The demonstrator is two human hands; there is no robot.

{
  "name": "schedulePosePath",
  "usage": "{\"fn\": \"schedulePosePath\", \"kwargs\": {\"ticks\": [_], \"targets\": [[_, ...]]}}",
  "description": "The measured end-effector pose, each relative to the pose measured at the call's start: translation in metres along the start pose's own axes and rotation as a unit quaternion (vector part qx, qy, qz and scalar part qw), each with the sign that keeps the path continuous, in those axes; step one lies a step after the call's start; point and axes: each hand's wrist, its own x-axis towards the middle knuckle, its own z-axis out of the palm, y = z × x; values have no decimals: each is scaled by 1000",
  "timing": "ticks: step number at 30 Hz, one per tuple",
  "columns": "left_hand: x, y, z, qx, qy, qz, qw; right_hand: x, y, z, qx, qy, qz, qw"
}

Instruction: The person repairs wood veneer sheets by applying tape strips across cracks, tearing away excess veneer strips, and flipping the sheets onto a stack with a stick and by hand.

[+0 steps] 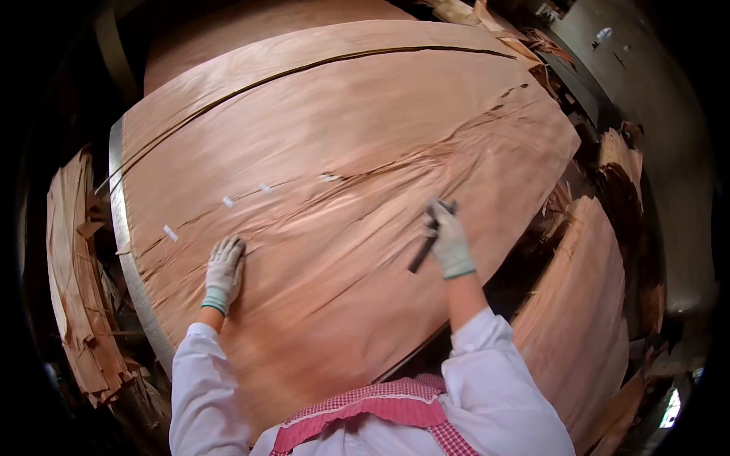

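A large sheet of reddish wood veneer [327, 251] lies before me, wrinkled and split along a slanting line. My left hand [225, 267], in a white glove with a green cuff, rests flat on it near the left end, fingers stretched out. My right hand [450, 242], gloved the same way, is closed round a dark stick-like tool [420, 254] over the right part of the sheet. The tool's kind is unclear. Small white tape pieces [171, 232] sit along the split, and a pale scrap [329, 178] lies farther along it.
A metal edge strip [118, 194] runs along the sheet's left end. Veneer stacks stand at the left [72, 281] and the right [578, 296]. A long dark gap [304, 68] crosses the far part. Torn veneer scraps [547, 49] lie at the far right, beside the grey floor [631, 83].
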Motion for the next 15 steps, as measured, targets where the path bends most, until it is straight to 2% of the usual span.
{"fn": "schedulePosePath", "kwargs": {"ticks": [4,5,7,9,10,11,12,13,14,15], "targets": [[12,13,3,64,-46,-49,996,-4,-75,-178,60,147,-81,984],[20,32,3,83,-18,-49,995,1,-92,-224,66,184,-111,974],[41,79,5,124,39,-61,990,-10,-152,-278,-8,242,-161,957],[80,132,36,-4,127,-69,989,-18,-205,-323,-141,307,-237,911],[102,166,53,-56,124,-83,987,-14,-228,-355,-204,320,-284,880],[121,193,83,-26,130,-70,989,-9,-251,-389,-268,331,-330,842],[150,240,84,-73,123,-31,989,0,-278,-425,-284,323,-348,833],[175,265,112,-54,134,-4,990,9,-303,-446,-302,313,-368,822],[203,299,115,-91,92,8,992,17,-325,-446,-326,281,-404,807],[204,305,119,-89,96,-4,991,18,-343,-432,-348,249,-440,790]]}}
